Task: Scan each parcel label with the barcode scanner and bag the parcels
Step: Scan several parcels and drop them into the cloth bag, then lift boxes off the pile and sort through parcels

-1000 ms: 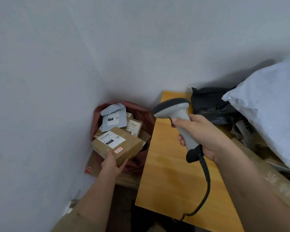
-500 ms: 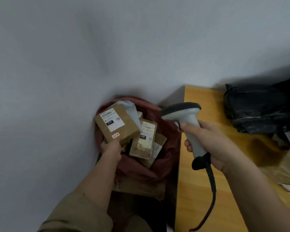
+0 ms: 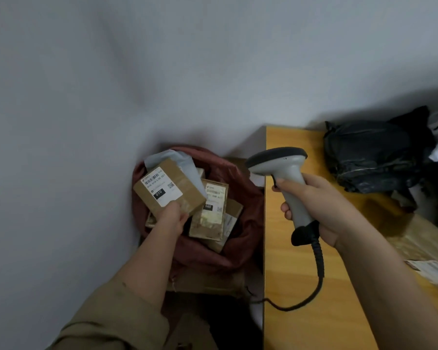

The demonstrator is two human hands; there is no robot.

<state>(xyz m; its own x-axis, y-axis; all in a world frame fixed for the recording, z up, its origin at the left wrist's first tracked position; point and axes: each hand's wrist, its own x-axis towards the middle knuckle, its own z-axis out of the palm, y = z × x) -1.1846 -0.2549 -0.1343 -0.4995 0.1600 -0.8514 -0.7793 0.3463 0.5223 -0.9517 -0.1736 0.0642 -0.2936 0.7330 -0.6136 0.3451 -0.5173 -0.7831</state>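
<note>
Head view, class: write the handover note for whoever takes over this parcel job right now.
Left hand: grips the brown box, label up, over the red bag.
Right hand: holds the barcode scanner above the table edge.
Done: several parcels already in the bag.
Left: let go of this box, then scan the black parcel and others on the table.

- Brown cardboard parcel (image 3: 171,188), gripped at its near edge by the left hand (image 3: 173,218): white label (image 3: 161,186) reads "010 010-L30 S5" in a line, with "010" in white on a black block below; a barcode above and a small QR code to the right, neither legible.
- Second brown parcel (image 3: 209,213), just right of the first: label shows "060" on a black block; an upper line partly reads "060"; remainder blurred.
- Paper sheet (image 3: 433,271), far right of the first parcel: print illegible.
</note>
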